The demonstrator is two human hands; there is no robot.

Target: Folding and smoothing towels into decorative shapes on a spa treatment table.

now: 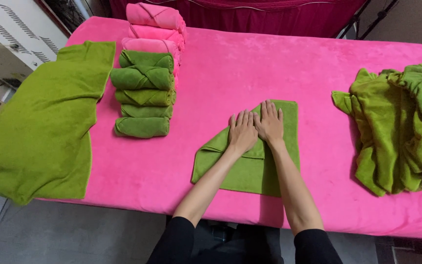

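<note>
A green towel (250,168) lies partly folded on the pink table cover (250,68), its left corner folded over toward the middle. My left hand (242,132) and my right hand (269,123) press flat on it side by side, fingers together and pointing away from me. Neither hand grips anything.
A row of rolled towels stands at the left: several green ones (143,93) in front, three pink ones (153,29) behind. A large green towel (45,117) lies spread over the table's left edge. A loose heap of green towels (401,127) sits at the right.
</note>
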